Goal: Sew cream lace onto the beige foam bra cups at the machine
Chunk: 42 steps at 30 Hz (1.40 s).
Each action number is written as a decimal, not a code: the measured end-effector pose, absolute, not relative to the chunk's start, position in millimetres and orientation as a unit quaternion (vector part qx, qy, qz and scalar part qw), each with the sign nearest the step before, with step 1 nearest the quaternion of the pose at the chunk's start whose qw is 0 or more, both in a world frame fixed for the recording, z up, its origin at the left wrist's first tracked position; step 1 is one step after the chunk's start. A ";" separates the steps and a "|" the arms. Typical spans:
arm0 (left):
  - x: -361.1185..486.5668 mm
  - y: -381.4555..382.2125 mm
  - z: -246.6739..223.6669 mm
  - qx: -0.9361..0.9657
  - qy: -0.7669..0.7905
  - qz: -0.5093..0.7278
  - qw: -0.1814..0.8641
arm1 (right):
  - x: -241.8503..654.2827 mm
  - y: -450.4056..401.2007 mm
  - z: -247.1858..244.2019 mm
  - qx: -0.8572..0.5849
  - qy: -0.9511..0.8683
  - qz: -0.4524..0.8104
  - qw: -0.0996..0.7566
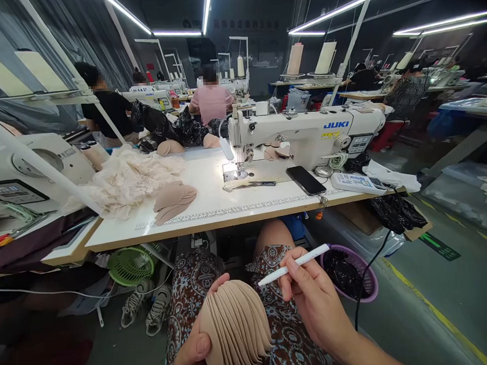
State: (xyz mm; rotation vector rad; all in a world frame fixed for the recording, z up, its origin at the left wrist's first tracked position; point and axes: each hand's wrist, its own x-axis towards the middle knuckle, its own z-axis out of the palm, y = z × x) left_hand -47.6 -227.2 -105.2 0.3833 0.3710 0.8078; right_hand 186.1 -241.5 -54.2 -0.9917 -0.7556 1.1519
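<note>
Over my lap, my left hand (198, 343) is closed around a fanned stack of beige fabric pads (237, 325), its thumb on the near side and fingertips behind the upper edge. My right hand (313, 292) pinches a white marker pen (293, 265) between thumb and fingers. The pen's pale tip points left, a little above and right of the stack, not touching it. On the table beyond, more beige pads (175, 201) lie in a loose overlapping pile beside a heap of cream lace fabric (126, 177).
A JUKI sewing machine (298, 131) stands on the white table (204, 214) with its lamp lit. Thread snips (254, 184) and a black phone (306, 180) lie before it. Green (132, 265) and purple (371, 284) baskets stand below. Several people sit at machines farther back.
</note>
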 end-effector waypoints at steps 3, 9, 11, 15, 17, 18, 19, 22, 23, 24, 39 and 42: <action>-49.1 -228.5 -108.9 0.155 0.216 0.404 0.875 | 184.8 -243.2 -55.0 -0.438 -0.342 0.521 0.648; -48.6 -230.8 -113.7 0.166 0.241 0.404 0.867 | 178.4 -243.1 -50.1 -0.411 -0.324 0.560 0.643; -47.4 -231.5 -112.1 0.163 0.241 0.409 0.865 | 178.2 -242.0 -45.4 -0.396 -0.303 0.569 0.654; -45.6 -232.1 -106.6 0.157 0.246 0.409 0.865 | 182.2 -240.8 -41.4 -0.405 -0.303 0.545 0.669; -44.9 -232.0 -103.9 0.161 0.242 0.403 0.867 | 184.0 -240.7 -43.3 -0.418 -0.335 0.526 0.661; -44.3 -232.0 -102.7 0.165 0.238 0.401 0.869 | 184.3 -240.8 -44.6 -0.422 -0.350 0.521 0.655; -43.7 -231.9 -101.5 0.171 0.232 0.398 0.871 | 184.2 -240.9 -45.9 -0.422 -0.361 0.522 0.647; -41.6 -231.5 -99.0 0.184 0.219 0.392 0.874 | 181.9 -241.4 -47.5 -0.407 -0.370 0.546 0.632; -41.2 -231.3 -98.7 0.185 0.217 0.392 0.875 | 181.1 -241.7 -47.3 -0.400 -0.365 0.553 0.633; -41.0 -231.2 -98.7 0.187 0.214 0.391 0.875 | 180.5 -242.0 -46.7 -0.394 -0.360 0.554 0.639; -35.7 -232.1 -91.1 0.181 0.202 0.390 0.880 | 179.8 -246.3 -42.0 -0.395 -0.390 0.530 0.641; -35.9 -231.3 -89.3 0.171 0.204 0.382 0.885 | 180.4 -247.7 -42.1 -0.406 -0.390 0.521 0.642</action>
